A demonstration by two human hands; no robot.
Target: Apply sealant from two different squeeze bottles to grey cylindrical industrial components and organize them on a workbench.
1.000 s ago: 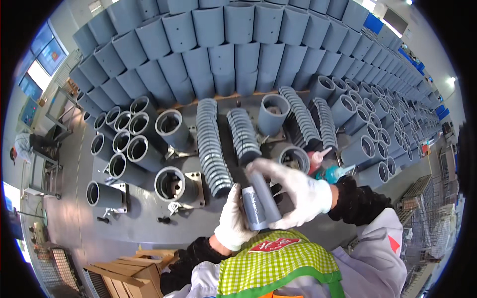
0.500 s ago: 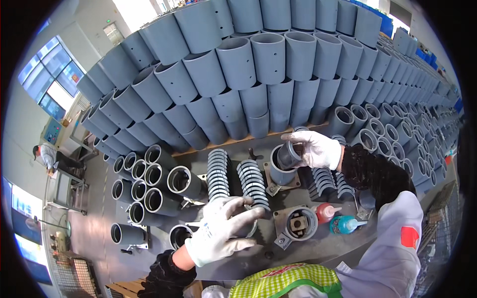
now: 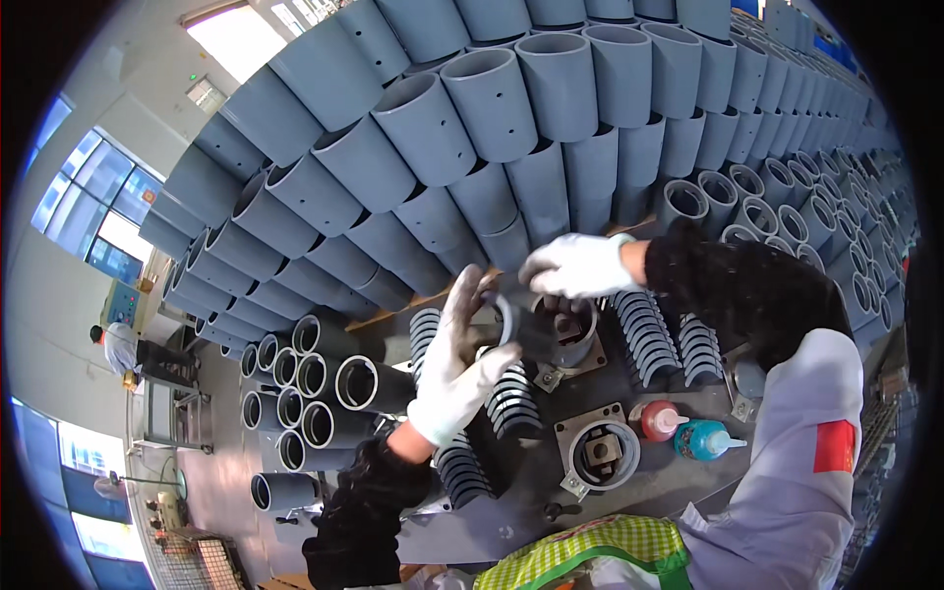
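My left hand (image 3: 454,369), in a white glove with a grey palm, is raised with the thumb spread. Between its thumb and fingers sits a curved grey half-shell (image 3: 505,320), blurred by motion. My right hand (image 3: 582,267), gloved too, hangs just beyond the shell, over a grey tube (image 3: 578,346) set on a square plate. Its fingers point left and bend down; their tips are smeared and partly hidden. Nearer me a second grey tube (image 3: 625,462) stands on a plate with a square metal block (image 3: 602,450) inside.
Rows of nested half-shells (image 3: 644,334) lie right of the fixture, others (image 3: 462,472) beside my left forearm. Red (image 3: 661,420) and teal (image 3: 703,440) squeeze bottles stand at right. Stacked grey tubes (image 3: 492,103) wall the far side; several more (image 3: 369,383) lie left. A person (image 3: 123,344) works far left.
The view has shifted. My left hand has risen toward the fixture. The half-shell, held by my right hand before, is now at my left hand; my right hand has moved left.
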